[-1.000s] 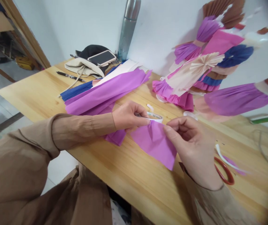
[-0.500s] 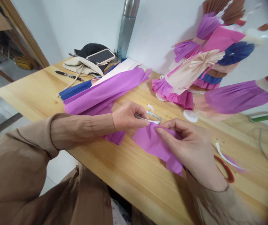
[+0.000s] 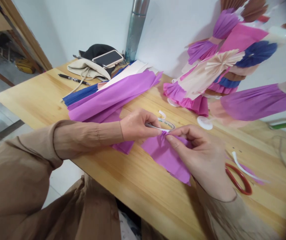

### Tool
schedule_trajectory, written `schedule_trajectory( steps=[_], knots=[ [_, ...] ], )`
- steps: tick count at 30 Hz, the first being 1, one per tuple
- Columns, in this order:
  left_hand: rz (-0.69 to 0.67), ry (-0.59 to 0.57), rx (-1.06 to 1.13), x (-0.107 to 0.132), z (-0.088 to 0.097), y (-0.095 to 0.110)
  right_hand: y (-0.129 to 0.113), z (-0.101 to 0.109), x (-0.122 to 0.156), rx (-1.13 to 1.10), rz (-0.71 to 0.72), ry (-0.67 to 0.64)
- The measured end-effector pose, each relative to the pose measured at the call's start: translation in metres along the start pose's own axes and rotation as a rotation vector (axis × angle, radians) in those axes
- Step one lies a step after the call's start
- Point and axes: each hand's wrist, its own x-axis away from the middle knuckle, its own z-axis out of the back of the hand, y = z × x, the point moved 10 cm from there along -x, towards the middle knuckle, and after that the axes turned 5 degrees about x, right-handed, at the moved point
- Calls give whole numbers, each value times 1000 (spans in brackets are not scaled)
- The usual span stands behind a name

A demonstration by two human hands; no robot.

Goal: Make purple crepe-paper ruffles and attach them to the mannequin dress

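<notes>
A piece of purple crepe paper (image 3: 169, 160) hangs between my two hands, its upper edge bunched into small pleats. My left hand (image 3: 140, 125) pinches that edge from the left, along with a thin white strip (image 3: 158, 128) that runs along the top. From the right, my right hand (image 3: 200, 150) grips the same edge between thumb and forefinger, close to the left fingertips. Just behind the fingers lies a tape roll (image 3: 168, 124) with printing on its inner ring, partly hidden by my hands. Beside my right wrist is a red-orange scissor handle (image 3: 240, 181); the blades are out of sight.
Folded purple, blue and white crepe paper (image 3: 112, 95) lies to the left. Behind it are a phone (image 3: 108, 58), cloth pouch (image 3: 90, 69), pen (image 3: 74, 79) and tall bottle (image 3: 135, 31). Crepe-paper dresses (image 3: 208, 66) stand against the wall. A white curved strip (image 3: 244, 166) rests at right.
The paper's top edge is bunched more tightly, and my fingertips are closer together. The hanging part of the paper has shifted slightly. My right hand has moved a little left.
</notes>
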Motion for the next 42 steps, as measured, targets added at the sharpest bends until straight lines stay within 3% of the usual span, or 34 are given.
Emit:
schedule_trajectory(
  steps=[7, 15, 25, 42],
  knots=[
    [1, -1, 4, 1, -1, 1, 8, -5, 0, -49, -89, -12],
    [-88, -16, -11, 2, -2, 7, 19, -12, -1, -207, -167, -28],
    [97, -12, 79, -2, 2, -6, 14, -5, -4, -142, -111, -97],
    [90, -7, 92, -2, 0, -6, 6, -1, -2, -78, -69, -48]
  ],
)
